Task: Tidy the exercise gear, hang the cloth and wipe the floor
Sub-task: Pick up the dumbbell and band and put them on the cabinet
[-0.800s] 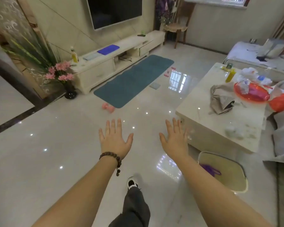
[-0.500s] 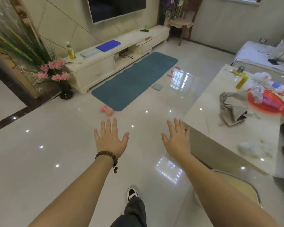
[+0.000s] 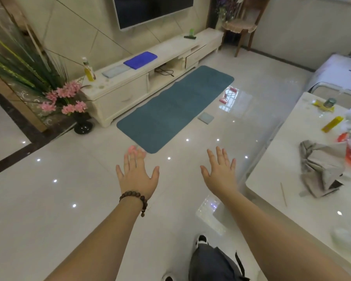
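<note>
Both hands (image 3: pixel 137 175) (image 3: pixel 221 173) empty, fingers spread; pink dumbbell (image 3: pixel 132 149) underfoot near mat (image 3: pixel 174 108), trip risk on glossy floor (image 3: pixel 49 209).

Both bare forearms reached forward from bottom of frame toward centre. Left hand (image 3: pixel 137 175) sat left of centre, palm down, fingers spread and straight, holding nothing; dark bead bracelet (image 3: pixel 134 197) circled its wrist. Right hand (image 3: pixel 221 173) sat right of centre, level with left, palm down, fingers splayed, empty. Hands well apart. Dark trouser leg (image 3: pixel 213 264) and shoe (image 3: pixel 202 239) showed at bottom centre.
</note>
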Demonstrator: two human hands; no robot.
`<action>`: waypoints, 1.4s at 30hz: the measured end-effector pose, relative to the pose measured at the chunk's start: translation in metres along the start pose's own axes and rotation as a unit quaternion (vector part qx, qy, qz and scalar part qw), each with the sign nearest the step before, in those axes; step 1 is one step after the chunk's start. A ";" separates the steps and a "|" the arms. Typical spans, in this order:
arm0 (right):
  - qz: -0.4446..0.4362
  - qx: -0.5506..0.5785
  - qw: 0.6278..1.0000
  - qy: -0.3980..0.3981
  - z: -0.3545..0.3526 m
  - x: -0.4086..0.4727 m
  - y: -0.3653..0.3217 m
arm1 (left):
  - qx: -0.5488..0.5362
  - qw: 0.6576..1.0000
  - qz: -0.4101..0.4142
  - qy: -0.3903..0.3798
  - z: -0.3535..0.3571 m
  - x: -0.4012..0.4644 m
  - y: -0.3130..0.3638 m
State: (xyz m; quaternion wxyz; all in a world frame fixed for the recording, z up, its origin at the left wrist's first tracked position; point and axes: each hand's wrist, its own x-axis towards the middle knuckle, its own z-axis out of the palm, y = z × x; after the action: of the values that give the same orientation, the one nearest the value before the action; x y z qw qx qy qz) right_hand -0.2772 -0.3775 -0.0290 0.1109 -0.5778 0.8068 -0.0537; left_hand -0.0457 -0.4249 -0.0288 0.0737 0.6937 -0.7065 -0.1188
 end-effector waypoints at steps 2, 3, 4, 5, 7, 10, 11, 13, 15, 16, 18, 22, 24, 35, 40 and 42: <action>-0.010 0.005 1.000 0.002 0.001 0.033 -0.006 | -0.002 1.000 -0.010 -0.005 0.004 0.024 0.005; -0.016 0.009 1.000 0.001 0.002 0.050 -0.008 | -0.003 1.000 -0.014 -0.005 0.006 0.038 0.008; -0.023 0.013 1.000 -0.002 0.004 0.069 -0.010 | -0.006 1.000 -0.019 -0.004 0.009 0.053 0.011; -0.029 0.017 0.999 -0.005 0.006 0.089 -0.010 | -0.011 1.000 -0.024 -0.001 0.012 0.069 0.014; -0.043 0.017 0.999 -0.011 0.009 0.132 -0.010 | -0.014 0.999 -0.044 -0.002 0.019 0.106 0.022; -0.058 0.010 0.998 -0.011 0.009 0.202 -0.008 | -0.011 0.996 -0.087 -0.001 0.029 0.166 0.037; -0.062 0.006 0.998 -0.012 0.008 0.226 -0.007 | -0.019 0.995 -0.101 0.001 0.030 0.186 0.042; -0.071 -0.003 0.997 -0.014 0.004 0.275 -0.006 | -0.034 0.991 -0.128 0.012 0.033 0.225 0.052; -0.082 -0.011 0.996 -0.023 -0.002 0.322 -0.005 | -0.038 0.987 -0.157 0.016 0.034 0.264 0.061; -0.088 -0.011 0.996 -0.029 -0.004 0.344 -0.006 | -0.041 0.984 -0.172 0.016 0.035 0.282 0.064; -0.102 -0.012 0.994 -0.034 -0.005 0.383 -0.010 | -0.047 0.979 -0.199 0.019 0.036 0.312 0.071; -0.147 -0.030 0.987 -0.053 0.001 0.447 -0.029 | -0.055 0.969 -0.240 0.022 0.043 0.353 0.077; -0.176 -0.032 0.982 -0.066 0.006 0.473 -0.045 | -0.059 0.963 -0.262 0.019 0.050 0.368 0.072; -0.256 -0.056 0.958 -0.120 0.073 0.612 -0.140 | -0.061 0.922 -0.380 -0.036 0.100 0.460 0.001; -0.286 -0.073 0.941 -0.166 0.107 0.668 -0.189 | -0.083 0.900 -0.425 -0.055 0.118 0.505 -0.034; -0.288 -0.069 0.940 -0.169 0.117 0.690 -0.205 | -0.084 0.894 -0.434 -0.069 0.125 0.521 -0.046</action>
State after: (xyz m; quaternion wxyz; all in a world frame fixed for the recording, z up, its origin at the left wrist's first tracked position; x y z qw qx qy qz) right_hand -0.2725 -1.0907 -0.1792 0.1853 -0.7925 0.5767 0.0713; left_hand -0.0491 -0.9372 -0.1929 0.0240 0.9125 -0.3262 -0.2456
